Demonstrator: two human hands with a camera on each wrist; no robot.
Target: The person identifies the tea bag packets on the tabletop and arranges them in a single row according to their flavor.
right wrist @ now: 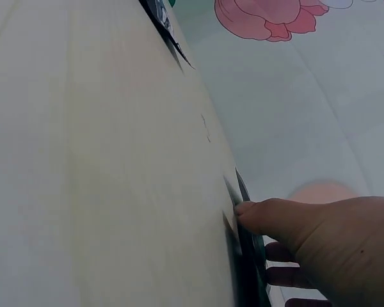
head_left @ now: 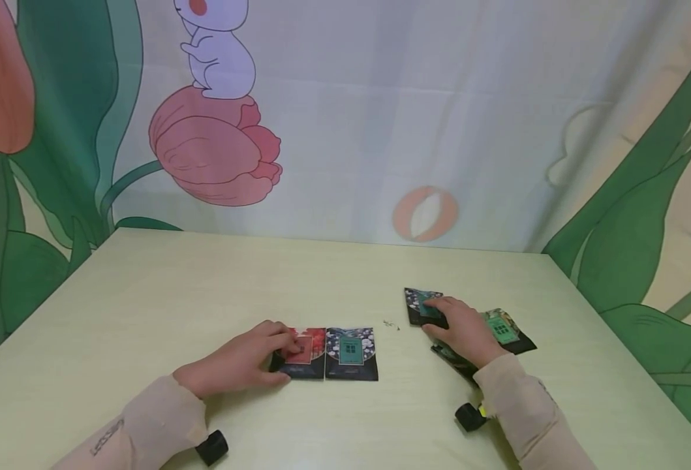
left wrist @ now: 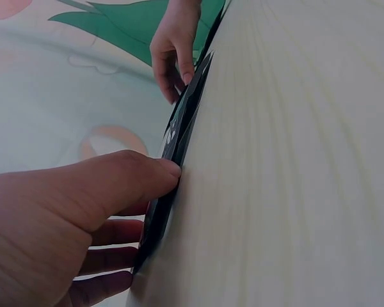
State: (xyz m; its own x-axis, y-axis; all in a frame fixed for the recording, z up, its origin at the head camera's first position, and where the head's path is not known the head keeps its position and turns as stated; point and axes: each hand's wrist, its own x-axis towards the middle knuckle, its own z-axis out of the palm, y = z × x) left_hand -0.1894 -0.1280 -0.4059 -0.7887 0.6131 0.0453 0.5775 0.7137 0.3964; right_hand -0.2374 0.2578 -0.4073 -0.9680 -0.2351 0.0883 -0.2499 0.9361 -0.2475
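A pale sleeve covers each forearm, reaching over the table. The left hand, fingers loosely spread, rests on a red packet; a flowered packet lies just right of that hand. The right hand, partly closed, pinches a blue packet, with a green packet beside its back. Dark specks lie between the hands.

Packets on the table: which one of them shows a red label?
The packet touched by the left hand, beside a teal-labelled packet. The other labels in sight are teal or green. A mostly hidden packet below the right hand shows no label.
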